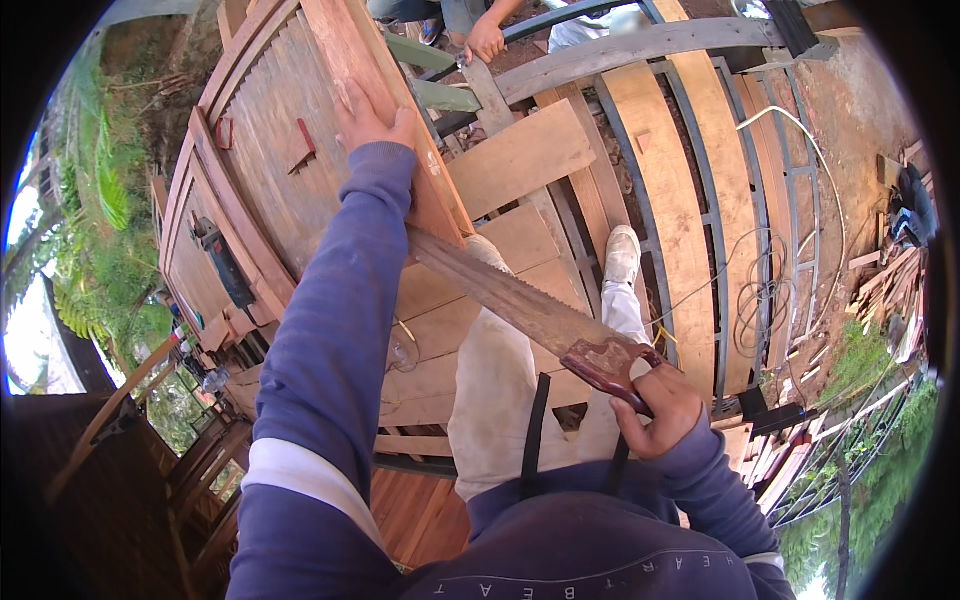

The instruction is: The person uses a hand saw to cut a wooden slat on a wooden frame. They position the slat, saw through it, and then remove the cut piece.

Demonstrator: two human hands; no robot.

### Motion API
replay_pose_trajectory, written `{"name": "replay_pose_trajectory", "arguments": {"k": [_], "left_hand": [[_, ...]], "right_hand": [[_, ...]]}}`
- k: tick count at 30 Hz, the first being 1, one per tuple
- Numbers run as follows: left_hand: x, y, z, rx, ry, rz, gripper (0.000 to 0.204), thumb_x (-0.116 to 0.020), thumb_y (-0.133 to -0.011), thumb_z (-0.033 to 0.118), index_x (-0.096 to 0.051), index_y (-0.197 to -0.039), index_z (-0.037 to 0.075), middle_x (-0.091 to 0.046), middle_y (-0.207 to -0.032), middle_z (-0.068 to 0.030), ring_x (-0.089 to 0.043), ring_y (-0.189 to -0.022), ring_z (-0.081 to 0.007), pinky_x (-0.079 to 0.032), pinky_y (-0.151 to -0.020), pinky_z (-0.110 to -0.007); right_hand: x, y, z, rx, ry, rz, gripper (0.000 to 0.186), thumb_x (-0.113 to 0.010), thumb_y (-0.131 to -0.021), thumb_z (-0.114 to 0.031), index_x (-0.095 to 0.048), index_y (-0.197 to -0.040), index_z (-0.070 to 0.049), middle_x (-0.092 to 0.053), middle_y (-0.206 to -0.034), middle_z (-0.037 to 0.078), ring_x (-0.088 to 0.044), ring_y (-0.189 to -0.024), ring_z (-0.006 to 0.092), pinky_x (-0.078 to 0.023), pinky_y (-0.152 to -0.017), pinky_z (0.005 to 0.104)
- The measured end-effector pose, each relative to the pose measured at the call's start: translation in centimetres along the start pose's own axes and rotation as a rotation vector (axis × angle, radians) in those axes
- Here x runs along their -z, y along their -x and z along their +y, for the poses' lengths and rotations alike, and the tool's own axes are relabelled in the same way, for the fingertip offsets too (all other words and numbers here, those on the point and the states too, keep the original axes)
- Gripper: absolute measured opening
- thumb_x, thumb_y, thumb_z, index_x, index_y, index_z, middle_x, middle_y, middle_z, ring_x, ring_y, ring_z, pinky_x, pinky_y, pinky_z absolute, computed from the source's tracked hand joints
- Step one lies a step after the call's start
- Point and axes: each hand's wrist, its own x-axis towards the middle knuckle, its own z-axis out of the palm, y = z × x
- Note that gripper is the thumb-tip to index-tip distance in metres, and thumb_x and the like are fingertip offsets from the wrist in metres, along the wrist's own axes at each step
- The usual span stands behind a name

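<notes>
My right hand [662,408] is closed around the dark reddish-brown handle of a handsaw [505,300]. The rusty blade slants up and left, toothed edge uppermost. Its far end meets the near end of a thick wooden board [372,75]; whether it has cut in, I cannot tell. On that board lies my left hand [375,120], fingers stretched along the wood and thumb spread. The board rests along the right side of a large panelled wooden door [265,150]. A small red-edged triangular piece [302,147] sits on the panel.
A dark power tool [225,265] lies on the door's lower left. Another person's hand [485,40] is at the top, by a grey beam [640,45]. Planks [655,150] cover a metal frame with gaps, right. A cable [765,300] coils there; scrap wood [890,285] is piled far right.
</notes>
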Motion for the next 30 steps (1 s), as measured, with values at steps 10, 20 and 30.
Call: {"name": "replay_pose_trajectory", "arguments": {"k": [10,20,30], "left_hand": [[0.3,0.2,-0.2,-0.016,0.0,-0.001,0.091,-0.064,-0.078,0.038,-0.021,-0.153,0.007,-0.019,-0.152,-0.0323,-0.024,-0.141,-0.0467,-0.018,-0.116,-0.051],[0.4,0.0,0.3,0.007,-0.03,-0.02,0.09,-0.063,-0.079,0.039,-0.021,-0.153,0.007,-0.019,-0.152,-0.0338,-0.024,-0.14,-0.0485,-0.022,-0.116,-0.045],[0.1,0.0,-0.8,-0.034,-0.054,0.013,0.096,-0.065,-0.075,0.039,-0.018,-0.154,0.012,-0.018,-0.153,-0.0304,-0.022,-0.142,-0.0455,-0.015,-0.117,-0.056]], "right_hand": [[3.1,3.6,2.7,-0.075,0.048,-0.031,0.018,-0.071,-0.069,-0.007,-0.055,-0.072,0.0,-0.049,-0.066,0.015,-0.05,-0.061,0.0363,-0.04,-0.058,0.0425],[6.0,7.9,1.9,-0.036,0.092,-0.084,0.026,-0.073,-0.07,-0.015,-0.053,-0.071,0.001,-0.048,-0.068,0.016,-0.049,-0.064,0.0357,-0.042,-0.063,0.0416],[6.1,15.7,10.1,-0.565,-0.017,0.087,0.025,-0.066,-0.089,-0.021,-0.06,-0.079,0.001,-0.055,-0.064,0.0,-0.048,-0.06,0.0069,-0.037,-0.054,0.0251]]}}
